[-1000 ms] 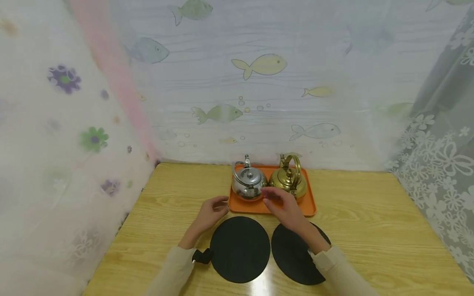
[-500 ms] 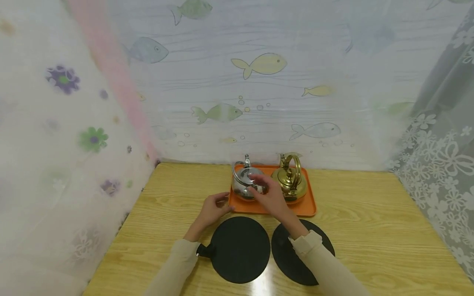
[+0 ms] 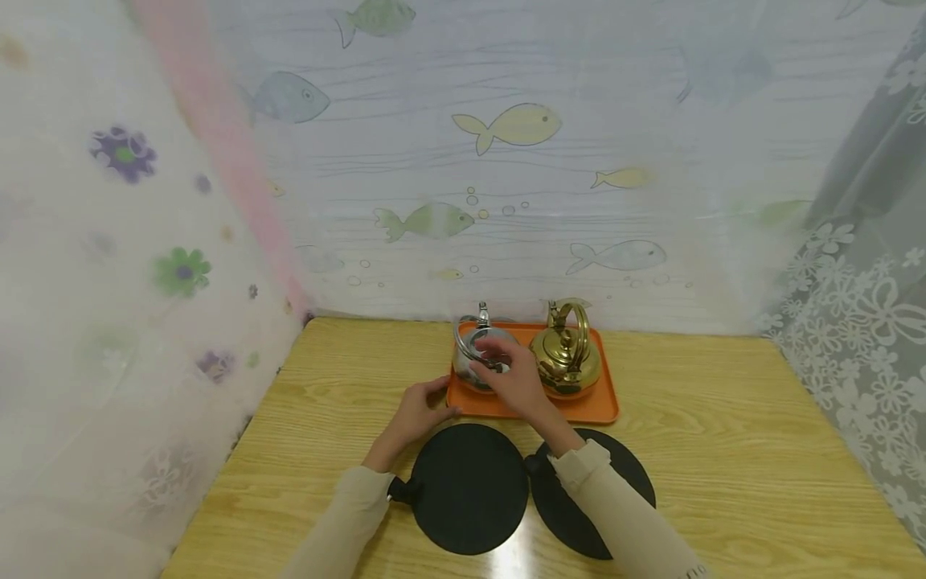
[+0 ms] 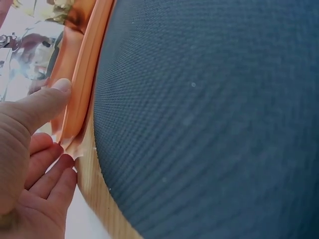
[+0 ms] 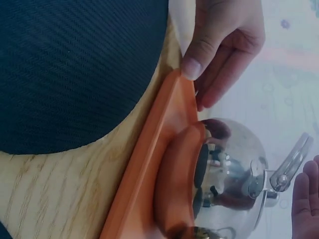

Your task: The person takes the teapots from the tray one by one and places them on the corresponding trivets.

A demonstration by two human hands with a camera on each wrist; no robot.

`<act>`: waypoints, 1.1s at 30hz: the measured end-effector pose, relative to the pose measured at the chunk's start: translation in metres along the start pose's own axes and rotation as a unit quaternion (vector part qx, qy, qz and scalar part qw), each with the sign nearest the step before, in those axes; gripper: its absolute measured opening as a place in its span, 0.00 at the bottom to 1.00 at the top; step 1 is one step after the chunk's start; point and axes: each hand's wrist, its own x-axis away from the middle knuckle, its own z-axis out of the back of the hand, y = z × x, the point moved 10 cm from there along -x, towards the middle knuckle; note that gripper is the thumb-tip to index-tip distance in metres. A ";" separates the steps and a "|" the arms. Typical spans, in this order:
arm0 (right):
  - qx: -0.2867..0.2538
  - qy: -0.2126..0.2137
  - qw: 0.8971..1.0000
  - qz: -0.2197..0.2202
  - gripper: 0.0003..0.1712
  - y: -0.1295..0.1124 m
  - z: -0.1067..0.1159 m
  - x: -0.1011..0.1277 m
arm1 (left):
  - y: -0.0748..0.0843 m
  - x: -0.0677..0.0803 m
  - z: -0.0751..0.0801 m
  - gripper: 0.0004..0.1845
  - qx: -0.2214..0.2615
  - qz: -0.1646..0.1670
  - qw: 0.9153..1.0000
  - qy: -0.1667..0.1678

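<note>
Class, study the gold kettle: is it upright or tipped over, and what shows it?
Upright. The gold kettle sits base-down on the orange tray, its lid knob on top and arched handle rising above.

Wears long cream sleeves (image 3: pixel 347 515), ending in wrinkled cuffs (image 3: pixel 582 465) at the wrists. Bears dark marking (image 3: pixel 696 572) low on right sleeve, too small to read. Carries small black unit (image 3: pixel 403 490) at left wrist, with silvery spot on outer edge; shows similar black knob (image 3: pixel 537 465) by right wrist.
</note>
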 end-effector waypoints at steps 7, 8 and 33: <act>-0.002 -0.017 0.999 -0.035 0.18 0.008 -0.002 -0.004 | -0.003 0.000 -0.001 0.33 -0.001 0.004 1.000 0.004; -0.001 -0.024 0.999 -0.041 0.18 0.009 -0.003 -0.004 | -0.003 0.000 -0.001 0.33 -0.001 0.006 1.000 0.005; 0.012 -0.131 0.989 -0.066 0.15 0.020 -0.018 -0.022 | -0.004 0.000 -0.001 0.32 -0.007 -0.004 1.000 0.008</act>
